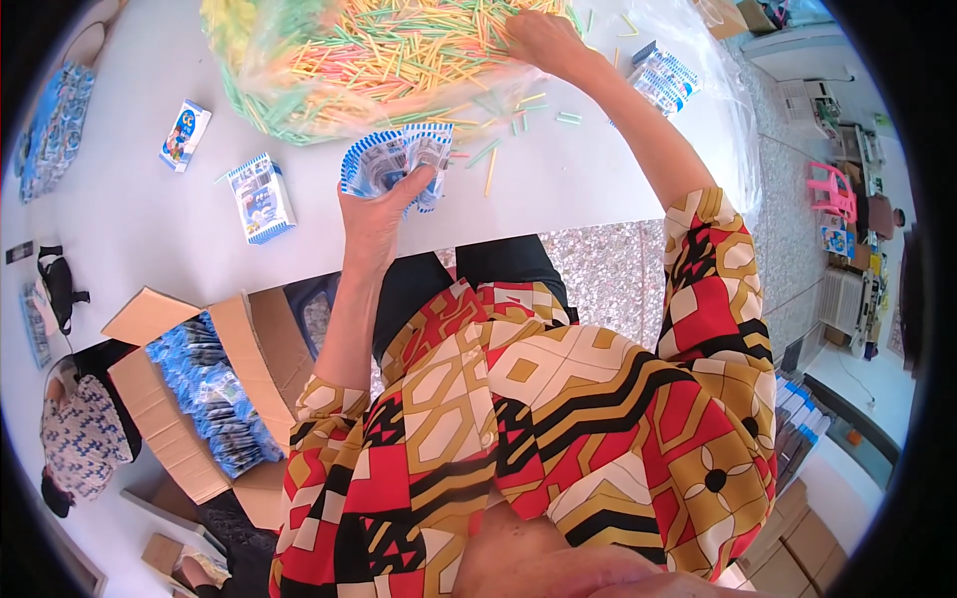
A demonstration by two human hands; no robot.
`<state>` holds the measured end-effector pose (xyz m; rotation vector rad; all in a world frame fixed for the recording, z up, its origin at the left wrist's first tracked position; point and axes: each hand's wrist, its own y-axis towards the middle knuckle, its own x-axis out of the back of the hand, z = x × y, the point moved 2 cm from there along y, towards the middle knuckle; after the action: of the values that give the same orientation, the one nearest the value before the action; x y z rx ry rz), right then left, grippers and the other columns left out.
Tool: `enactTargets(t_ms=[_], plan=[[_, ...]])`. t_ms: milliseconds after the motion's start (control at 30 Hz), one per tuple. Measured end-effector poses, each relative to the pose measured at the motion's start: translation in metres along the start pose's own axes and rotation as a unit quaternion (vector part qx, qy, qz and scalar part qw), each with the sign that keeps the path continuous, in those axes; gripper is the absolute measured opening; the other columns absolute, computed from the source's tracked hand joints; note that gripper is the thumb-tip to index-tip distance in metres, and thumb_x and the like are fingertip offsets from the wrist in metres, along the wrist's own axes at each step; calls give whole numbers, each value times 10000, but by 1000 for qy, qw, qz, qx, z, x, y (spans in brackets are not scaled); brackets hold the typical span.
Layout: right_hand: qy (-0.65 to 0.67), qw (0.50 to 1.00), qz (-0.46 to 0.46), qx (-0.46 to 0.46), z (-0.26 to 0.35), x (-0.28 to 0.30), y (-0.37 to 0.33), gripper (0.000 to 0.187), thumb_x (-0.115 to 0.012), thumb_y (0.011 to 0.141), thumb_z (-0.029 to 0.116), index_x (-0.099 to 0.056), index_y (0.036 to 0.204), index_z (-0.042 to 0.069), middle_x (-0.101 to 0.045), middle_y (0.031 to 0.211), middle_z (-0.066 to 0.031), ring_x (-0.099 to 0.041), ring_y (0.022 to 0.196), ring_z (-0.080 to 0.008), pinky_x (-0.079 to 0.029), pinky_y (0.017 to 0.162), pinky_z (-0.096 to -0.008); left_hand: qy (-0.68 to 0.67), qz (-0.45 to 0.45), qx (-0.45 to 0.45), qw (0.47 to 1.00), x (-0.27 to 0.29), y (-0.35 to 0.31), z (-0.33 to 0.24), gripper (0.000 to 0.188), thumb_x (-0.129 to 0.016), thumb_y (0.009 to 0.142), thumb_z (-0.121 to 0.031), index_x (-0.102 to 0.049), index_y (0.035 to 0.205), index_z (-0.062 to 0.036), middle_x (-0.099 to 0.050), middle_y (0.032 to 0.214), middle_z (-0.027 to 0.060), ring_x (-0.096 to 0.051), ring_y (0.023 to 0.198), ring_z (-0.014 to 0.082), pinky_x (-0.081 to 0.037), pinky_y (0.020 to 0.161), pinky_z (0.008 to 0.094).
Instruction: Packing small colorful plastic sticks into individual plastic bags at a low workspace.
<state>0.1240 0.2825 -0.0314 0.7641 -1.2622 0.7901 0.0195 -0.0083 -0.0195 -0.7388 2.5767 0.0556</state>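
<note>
Left hand [371,221]: 1, centre of the frame, gripping 1 open-mouthed packet [377,159]; its fingers mostly hidden behind.
Right hand [543,42]: 1, top centre, at the right edge of the sticks; fingertips obscured, cannot tell whether closed on any.
Sticks [399,55]: too many to count, pink, yellow, green; heap at top centre, cut off above.
Plastic bag [242,88]: 1, clear, around the heap; edges hard to trace.
Table packs, left: 2, a small box [185,136] and a larger pack [261,202].
Table packs, upper right: a cluster [665,80], overlapping, count unclear.
Carton [181,439]: 1, lower left, flaps open, blue packs inside uncountable.
</note>
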Motion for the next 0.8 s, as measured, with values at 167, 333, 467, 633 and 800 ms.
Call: enactTargets(t_ms=[167,333,467,633,800], plan=[[51,984,-150,86,-15,-18,-4,144,-522,748,136,-592,708,17,-596,747,-209,-593,738,-393,-466,626,-475,0,9,4,1000,-6,1,-2,327,-737,705,4,-595,999,-17,-647,900,68,-613,783,130,-499,685,266],[78,952,-245,164,-15,-28,-4,89,-524,734,91,-583,721,26,-603,757,-220,-596,760,-391,-471,644,-466,4,7,1,1000,-5,3,-2,336,-747,699,-7,-595,998,-19,-643,904,62,-612,799,131,-498,723,273],[41,997,-61,15,13,1,-1,113,-548,729,122,-598,707,23,-601,739,-212,-594,754,-388,-472,647,-456,5,-2,0,1000,-1,1,-4,346,-754,694,-12,-595,1001,-21,-642,902,59,-609,799,128,-497,731,274],[51,997,-51,-21,-8,-3,-5,174,-580,729,181,-612,709,11,-609,742,-205,-586,733,-387,-474,643,-442,1,7,1,1000,-4,3,-2,355,-758,693,-17,-592,1007,-25,-638,911,55,-603,807,125,-494,737,270],[245,961,-122,-29,-25,13,-20,191,-626,776,169,-597,693,-1,-588,649,-130,-590,600,-160,-475,563,-313,6,13,-6,1000,-7,1,-5,350,-755,698,-17,-592,1009,-24,-637,916,54,-601,809,123,-489,728,268]])
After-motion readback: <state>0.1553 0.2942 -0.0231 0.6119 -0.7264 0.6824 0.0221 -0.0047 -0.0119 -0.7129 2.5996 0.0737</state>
